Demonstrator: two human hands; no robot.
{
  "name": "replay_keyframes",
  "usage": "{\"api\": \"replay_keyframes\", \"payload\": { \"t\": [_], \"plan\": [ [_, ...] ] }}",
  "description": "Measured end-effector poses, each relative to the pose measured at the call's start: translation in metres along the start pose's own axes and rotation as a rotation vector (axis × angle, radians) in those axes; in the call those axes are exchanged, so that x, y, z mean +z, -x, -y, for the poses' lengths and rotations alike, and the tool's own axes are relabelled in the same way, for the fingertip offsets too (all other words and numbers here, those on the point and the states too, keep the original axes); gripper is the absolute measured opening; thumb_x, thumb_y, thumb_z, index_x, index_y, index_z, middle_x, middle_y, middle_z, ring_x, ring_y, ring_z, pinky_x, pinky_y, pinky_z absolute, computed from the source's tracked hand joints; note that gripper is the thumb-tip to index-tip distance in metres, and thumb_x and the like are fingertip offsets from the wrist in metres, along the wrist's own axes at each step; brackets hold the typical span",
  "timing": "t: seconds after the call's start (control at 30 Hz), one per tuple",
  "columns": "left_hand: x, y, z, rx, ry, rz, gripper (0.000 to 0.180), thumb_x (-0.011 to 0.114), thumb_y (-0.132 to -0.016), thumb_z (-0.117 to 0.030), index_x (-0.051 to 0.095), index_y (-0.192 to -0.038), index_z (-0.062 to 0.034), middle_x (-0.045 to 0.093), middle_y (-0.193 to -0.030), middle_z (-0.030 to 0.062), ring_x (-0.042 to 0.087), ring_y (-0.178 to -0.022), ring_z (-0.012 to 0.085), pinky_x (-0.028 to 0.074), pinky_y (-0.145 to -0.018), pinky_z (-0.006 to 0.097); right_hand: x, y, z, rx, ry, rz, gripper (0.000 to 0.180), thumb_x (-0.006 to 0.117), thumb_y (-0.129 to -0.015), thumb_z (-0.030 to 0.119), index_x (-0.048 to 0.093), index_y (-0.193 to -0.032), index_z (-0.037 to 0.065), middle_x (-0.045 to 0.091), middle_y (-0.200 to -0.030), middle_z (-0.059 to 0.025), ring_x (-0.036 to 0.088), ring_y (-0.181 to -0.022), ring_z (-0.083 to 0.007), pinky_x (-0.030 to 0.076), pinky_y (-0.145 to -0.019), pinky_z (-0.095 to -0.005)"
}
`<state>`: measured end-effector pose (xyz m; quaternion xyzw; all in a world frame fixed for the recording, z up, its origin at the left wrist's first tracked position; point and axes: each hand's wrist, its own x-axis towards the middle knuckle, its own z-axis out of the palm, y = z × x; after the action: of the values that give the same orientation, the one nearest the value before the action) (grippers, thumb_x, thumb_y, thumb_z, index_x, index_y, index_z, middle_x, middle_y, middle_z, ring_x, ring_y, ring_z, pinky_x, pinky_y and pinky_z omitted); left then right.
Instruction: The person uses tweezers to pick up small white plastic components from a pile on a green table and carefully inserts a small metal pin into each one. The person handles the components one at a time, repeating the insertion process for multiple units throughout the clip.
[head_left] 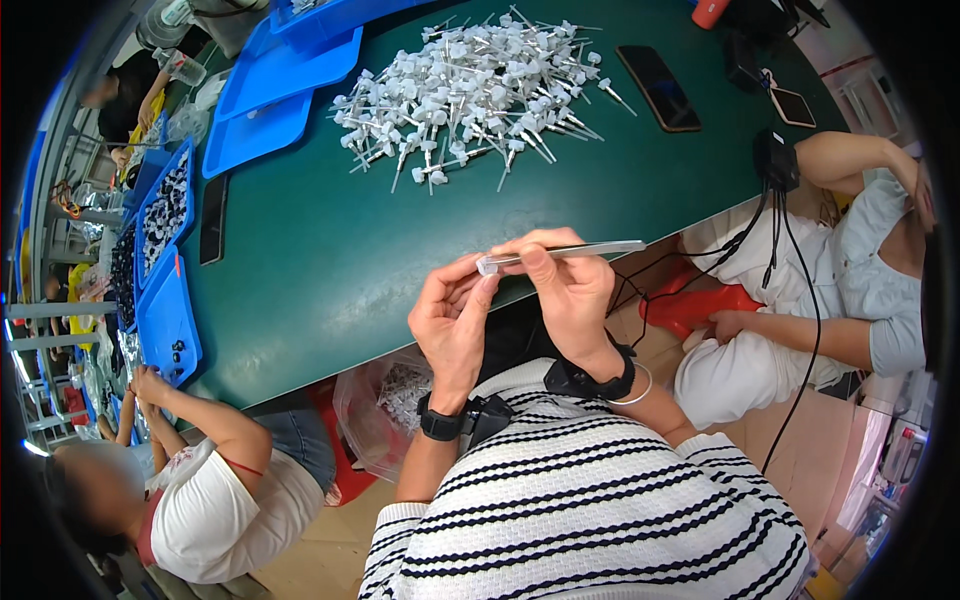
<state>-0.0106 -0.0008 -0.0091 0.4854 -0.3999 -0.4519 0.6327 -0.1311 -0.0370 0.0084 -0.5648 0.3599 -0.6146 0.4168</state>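
Near the table's front edge, my left hand [452, 315] pinches a small white plastic piece [487, 266] between thumb and fingers. My right hand [572, 290] is closed around slim metal tweezers [600, 248], whose far end sticks out to the right. Their tips meet the white piece; the exact contact is too small to make out. Beyond my hands lies a large heap of white plastic pump heads with thin stems [470, 95], some loose at its edge.
A phone [657, 88] lies right of the heap, another [213, 220] at the left. Blue trays [262, 130] stand on the left; one holds small dark and white parts [166, 215]. Black cables [790, 230] hang at the right. People sit on both sides. A clear bag [365, 420] hangs below the edge.
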Motion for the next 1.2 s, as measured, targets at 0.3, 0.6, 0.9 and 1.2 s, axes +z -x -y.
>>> {"api": "replay_keyframes", "payload": {
  "t": [0.3,0.6,0.9,1.2],
  "plan": [
    [0.001,0.0,0.0,0.017,0.007,-0.005,0.023,0.067,-0.088,0.001,0.059,-0.11,0.0047,0.066,-0.105,0.0125,0.066,-0.096,0.016,0.056,-0.082,0.026,0.0,-0.002,0.003,0.115,-0.144,-0.03,0.024,0.057,-0.097,0.018,0.061,-0.096,-0.006,0.069,-0.089,-0.0109,0.068,-0.079,-0.0136,0.057,-0.072,-0.0262],
    [-0.001,0.001,0.002,0.043,-0.013,0.0,0.024,0.066,-0.087,0.005,0.059,-0.109,0.0059,0.065,-0.11,0.0152,0.065,-0.099,0.0173,0.054,-0.087,0.027,0.0,-0.002,0.0,0.106,-0.119,-0.023,0.022,0.058,-0.097,0.016,0.062,-0.095,-0.005,0.07,-0.087,-0.0103,0.068,-0.078,-0.0136,0.057,-0.071,-0.0261],
    [-0.004,0.0,0.007,-0.033,0.066,0.023,0.024,0.067,-0.088,-0.002,0.059,-0.109,0.0058,0.067,-0.105,0.015,0.068,-0.093,0.0195,0.056,-0.083,0.028,-0.004,-0.001,-0.004,0.011,-0.012,0.001,0.014,0.06,-0.094,0.01,0.067,-0.094,-0.002,0.071,-0.086,-0.0085,0.068,-0.072,-0.0142,0.055,-0.063,-0.0255],
    [-0.004,0.001,0.004,-0.088,0.132,0.034,0.024,0.066,-0.088,0.003,0.058,-0.11,0.0059,0.067,-0.104,0.0144,0.068,-0.093,0.018,0.055,-0.083,0.026,-0.009,-0.002,-0.01,-0.112,0.126,0.036,0.007,0.064,-0.089,0.005,0.07,-0.093,0.003,0.071,-0.086,-0.0078,0.068,-0.067,-0.0166,0.052,-0.059,-0.0259]
  ]
}}
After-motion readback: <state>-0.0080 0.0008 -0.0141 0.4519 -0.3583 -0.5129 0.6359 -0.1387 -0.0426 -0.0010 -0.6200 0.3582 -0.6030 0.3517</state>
